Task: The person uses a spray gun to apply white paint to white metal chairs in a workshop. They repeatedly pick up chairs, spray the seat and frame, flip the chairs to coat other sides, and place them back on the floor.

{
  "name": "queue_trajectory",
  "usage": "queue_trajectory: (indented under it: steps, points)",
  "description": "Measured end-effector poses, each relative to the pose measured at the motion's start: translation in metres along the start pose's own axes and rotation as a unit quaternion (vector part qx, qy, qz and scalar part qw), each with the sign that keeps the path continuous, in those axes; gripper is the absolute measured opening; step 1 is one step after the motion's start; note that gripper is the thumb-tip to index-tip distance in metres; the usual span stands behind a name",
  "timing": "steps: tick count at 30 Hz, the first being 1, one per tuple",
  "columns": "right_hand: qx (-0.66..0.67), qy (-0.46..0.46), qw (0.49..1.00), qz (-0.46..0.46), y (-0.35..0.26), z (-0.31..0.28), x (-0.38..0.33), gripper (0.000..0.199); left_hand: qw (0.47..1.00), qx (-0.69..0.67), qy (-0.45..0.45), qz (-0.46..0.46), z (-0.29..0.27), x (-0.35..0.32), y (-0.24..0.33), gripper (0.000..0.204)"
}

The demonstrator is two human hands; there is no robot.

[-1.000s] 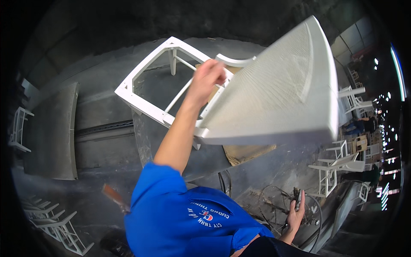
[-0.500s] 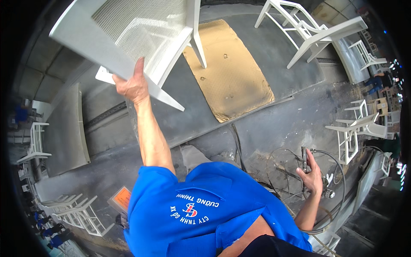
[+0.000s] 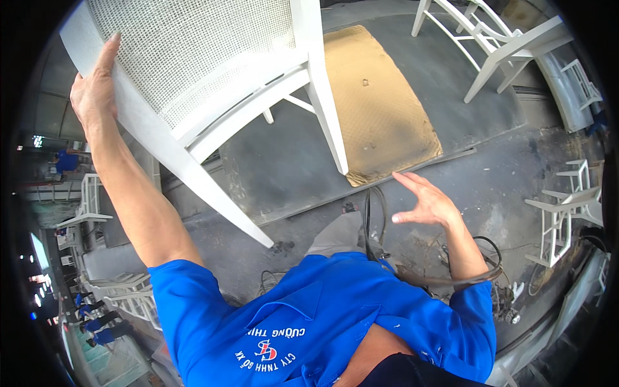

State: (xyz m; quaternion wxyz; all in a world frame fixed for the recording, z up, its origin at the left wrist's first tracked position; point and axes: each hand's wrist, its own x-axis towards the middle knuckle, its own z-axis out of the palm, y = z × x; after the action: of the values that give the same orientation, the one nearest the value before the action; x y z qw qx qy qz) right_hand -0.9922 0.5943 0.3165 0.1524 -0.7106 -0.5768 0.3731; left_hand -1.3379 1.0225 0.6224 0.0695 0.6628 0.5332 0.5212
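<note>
Grey concrete floor (image 3: 490, 180) carries a tan mat (image 3: 377, 103) and other white chairs (image 3: 496, 45). Left hand (image 3: 93, 87) grips the frame edge of a white chair (image 3: 213, 84) raised above the floor. Right hand (image 3: 429, 203) hangs open, fingers spread, holding nothing.

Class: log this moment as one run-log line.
left hand: grips white chair, raised | right hand: open, empty | below: brown mat
</note>
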Motion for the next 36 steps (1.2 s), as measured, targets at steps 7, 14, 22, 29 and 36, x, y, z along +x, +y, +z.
queue_trajectory:
  steps: [7, 14, 22, 29, 36]
  points:
    - [0.059, -0.026, 0.997, 0.040, 0.036, 0.034, 0.132, 0.137, 0.996, 0.019, -0.086, -0.026, 0.024, 0.060, 0.003, 0.095]
    - [0.054, -0.116, 0.989, 0.069, 0.023, 0.080, 0.233, 0.152, 0.996, -0.018, -0.073, -0.043, 0.032, 0.070, 0.000, 0.092]
    - [0.315, -0.022, 0.949, 0.000, 0.010, 0.087, 0.300, 0.105, 0.991, -0.079, -0.083, -0.064, 0.032, 0.051, 0.019, 0.075]
    - [0.280, 0.055, 0.956, -0.074, 0.031, 0.041, 0.222, 0.084, 0.987, -0.086, -0.122, -0.059, 0.014, 0.066, 0.046, 0.071]
    - [0.194, 0.032, 0.980, -0.026, 0.054, -0.090, 0.057, 0.072, 0.957, -0.164, -0.168, -0.171, 0.011, 0.082, 0.080, 0.070]
